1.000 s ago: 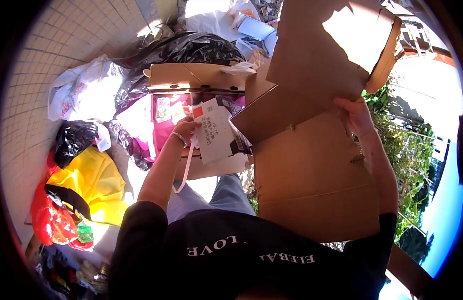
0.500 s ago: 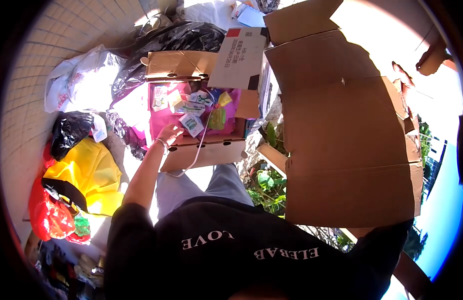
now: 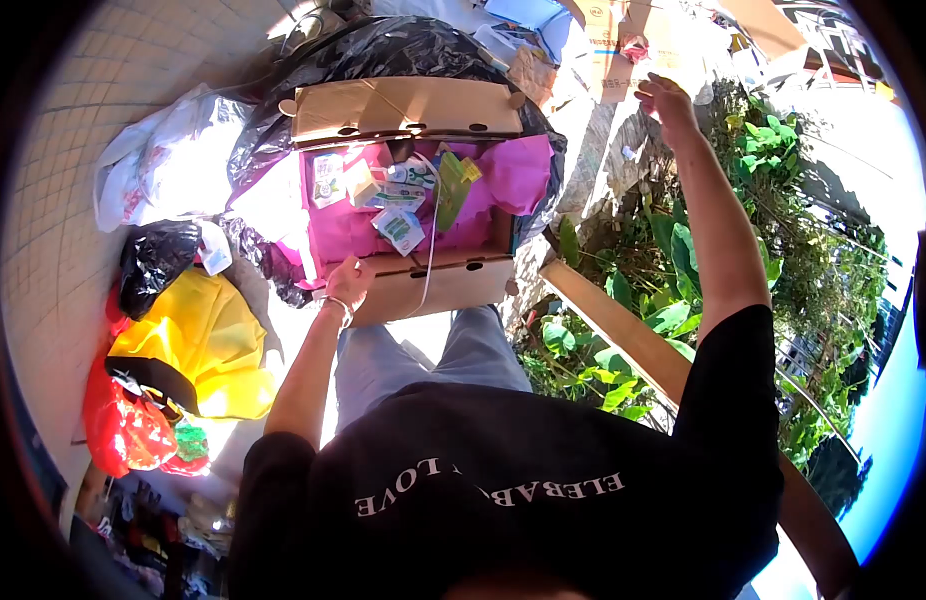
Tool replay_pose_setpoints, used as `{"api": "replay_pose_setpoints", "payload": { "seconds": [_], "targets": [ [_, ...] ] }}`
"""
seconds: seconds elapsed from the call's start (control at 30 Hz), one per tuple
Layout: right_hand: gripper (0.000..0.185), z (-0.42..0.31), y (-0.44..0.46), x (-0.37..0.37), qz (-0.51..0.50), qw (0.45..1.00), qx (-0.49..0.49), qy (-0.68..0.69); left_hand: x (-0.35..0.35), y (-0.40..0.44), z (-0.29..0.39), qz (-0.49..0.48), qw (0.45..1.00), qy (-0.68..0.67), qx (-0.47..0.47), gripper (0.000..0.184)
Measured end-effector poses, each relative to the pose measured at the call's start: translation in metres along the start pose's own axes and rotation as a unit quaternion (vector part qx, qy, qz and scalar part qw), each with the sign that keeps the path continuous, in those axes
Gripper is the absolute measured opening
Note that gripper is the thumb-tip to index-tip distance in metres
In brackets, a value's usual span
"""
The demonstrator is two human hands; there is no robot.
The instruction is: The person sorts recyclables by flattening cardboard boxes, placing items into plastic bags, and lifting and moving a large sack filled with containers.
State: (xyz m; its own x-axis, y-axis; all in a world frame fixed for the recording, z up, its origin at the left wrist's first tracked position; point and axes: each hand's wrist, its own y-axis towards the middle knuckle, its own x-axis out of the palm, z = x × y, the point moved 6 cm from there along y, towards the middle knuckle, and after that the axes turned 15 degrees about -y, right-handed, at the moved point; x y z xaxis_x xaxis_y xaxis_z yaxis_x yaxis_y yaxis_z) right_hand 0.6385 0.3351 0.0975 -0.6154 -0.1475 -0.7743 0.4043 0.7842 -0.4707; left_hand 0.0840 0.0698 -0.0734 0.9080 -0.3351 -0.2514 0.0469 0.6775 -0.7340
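An open cardboard box (image 3: pixel 438 289) lined with pink paper (image 3: pixel 333 235) stands in front of my legs. Small packets (image 3: pixel 399 229), a green pouch (image 3: pixel 451 205) and a white cord (image 3: pixel 432 215) lie in it. My left hand (image 3: pixel 350 282) is closed on the near left edge of the box, at its folded-out flap. Out to the upper right my right hand (image 3: pixel 668 105) is stretched forward, fingers apart, holding nothing that I can see. Beyond its fingertips lies a flat printed cardboard piece (image 3: pixel 608 55) with a small reddish thing (image 3: pixel 634 48) on it.
A black plastic bag (image 3: pixel 383 50) lies behind the box, a white bag (image 3: pixel 168 150) to its left. Yellow cloth (image 3: pixel 208 340) and a red bag (image 3: pixel 123 430) are at the left. A wooden plank (image 3: pixel 623 335) crosses green plants (image 3: pixel 673 260) on the right.
The large brown cardboard sheet and the white printed carton over the box have left their places. My right hand now shows at the upper right. My left hand keeps at the box edge.
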Motion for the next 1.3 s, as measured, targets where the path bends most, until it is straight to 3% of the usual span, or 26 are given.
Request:
{"api": "replay_pose_setpoints", "payload": {
  "seconds": [0.03, 0.07, 0.1, 0.17, 0.23, 0.3, 0.33, 0.43, 0.47, 0.53, 0.63, 0.7, 0.73, 0.77, 0.83, 0.87, 0.9, 0.97, 1.03, 1.17, 1.2, 1.3],
  "targets": [
    [0.047, 0.048, 0.012, 0.055, -0.061, 0.993, -0.028, 0.100, 0.001, -0.001, -0.005, 0.008, 0.999, 0.018, 0.026, 0.024],
    [0.055, 0.054, -0.005, 0.096, -0.063, 0.995, -0.020, -0.070, 0.001, -0.008, 0.004, 0.014, 0.999, -0.005, 0.034, 0.023],
    [0.050, 0.064, -0.018, 0.129, -0.002, 0.993, -0.024, -0.112, 0.002, -0.012, 0.011, 0.021, 0.999, 0.001, 0.045, 0.022],
    [0.050, 0.043, -0.081, 0.160, -0.074, 0.994, 0.084, -0.017, -0.001, -0.018, 0.016, 0.036, 0.997, 0.017, 0.063, 0.021],
    [0.049, 0.090, -0.070, 0.207, -0.026, 0.993, 0.114, -0.009, -0.004, -0.021, 0.016, 0.084, 0.989, 0.011, 0.120, 0.017],
    [0.044, 0.105, -0.072, 0.230, -0.037, 0.995, 0.090, 0.013, -0.012, -0.031, 0.039, 0.138, 0.976, 0.016, 0.166, 0.015],
    [0.043, 0.120, -0.067, 0.246, -0.014, 0.997, 0.076, 0.004, -0.014, -0.027, 0.030, 0.127, 0.983, 0.001, 0.130, 0.020],
    [0.033, 0.111, -0.087, 0.264, -0.006, 0.999, 0.002, 0.032, -0.037, -0.046, 0.064, 0.272, 0.904, 0.135, 0.301, 0.032],
    [0.031, 0.106, -0.095, 0.276, -0.032, 0.996, -0.035, 0.072, -0.042, -0.036, 0.047, 0.224, 0.953, -0.027, 0.201, 0.040],
    [0.028, 0.083, -0.124, 0.290, -0.103, 0.985, -0.091, 0.107, -0.054, -0.015, 0.010, 0.269, 0.949, -0.069, 0.151, 0.054],
    [0.017, 0.048, -0.182, 0.307, -0.214, 0.946, -0.221, 0.102, -0.073, 0.021, -0.044, 0.258, 0.958, 0.036, 0.119, 0.055],
    [0.018, 0.044, -0.197, 0.308, -0.221, 0.944, -0.244, 0.013, -0.078, 0.030, -0.047, 0.235, 0.966, 0.073, 0.081, 0.049],
    [0.017, 0.055, -0.194, 0.303, -0.213, 0.966, -0.145, -0.024, -0.079, 0.035, -0.050, 0.238, 0.968, 0.051, 0.061, 0.045],
    [0.019, 0.069, -0.186, 0.301, -0.150, 0.982, -0.072, 0.093, -0.080, 0.039, -0.054, 0.242, 0.969, 0.029, 0.041, 0.040],
    [0.025, 0.097, -0.167, 0.280, 0.108, 0.992, -0.022, -0.068, -0.083, 0.049, -0.071, 0.212, 0.975, -0.025, -0.054, 0.035],
    [0.029, 0.115, -0.156, 0.283, 0.145, 0.986, -0.012, -0.087, -0.084, 0.050, -0.076, 0.241, 0.970, 0.033, -0.008, 0.027],
    [0.034, 0.134, -0.146, 0.287, 0.181, 0.978, 0.000, -0.105, -0.081, 0.055, -0.089, 0.211, 0.977, 0.001, -0.030, 0.035],
    [0.044, 0.150, -0.127, 0.304, 0.066, 0.994, 0.035, -0.085, -0.082, 0.063, -0.104, 0.216, 0.970, 0.111, -0.014, 0.035],
    [0.047, 0.143, -0.122, 0.312, -0.099, 0.986, 0.066, -0.118, -0.081, 0.061, -0.094, 0.200, 0.978, 0.045, -0.031, 0.032],
    [0.038, 0.148, -0.118, 0.307, -0.037, 0.974, 0.016, -0.222, -0.085, 0.056, -0.092, 0.211, 0.975, -0.059, 0.018, 0.031],
    [0.032, 0.141, -0.126, 0.293, -0.013, 0.977, -0.013, -0.211, -0.085, 0.039, -0.060, 0.186, 0.980, -0.071, -0.017, 0.033],
    [0.026, 0.105, -0.156, 0.228, 0.026, 0.985, -0.051, -0.163, -0.079, 0.016, -0.038, 0.151, 0.983, -0.101, -0.001, 0.033]
  ]
}}
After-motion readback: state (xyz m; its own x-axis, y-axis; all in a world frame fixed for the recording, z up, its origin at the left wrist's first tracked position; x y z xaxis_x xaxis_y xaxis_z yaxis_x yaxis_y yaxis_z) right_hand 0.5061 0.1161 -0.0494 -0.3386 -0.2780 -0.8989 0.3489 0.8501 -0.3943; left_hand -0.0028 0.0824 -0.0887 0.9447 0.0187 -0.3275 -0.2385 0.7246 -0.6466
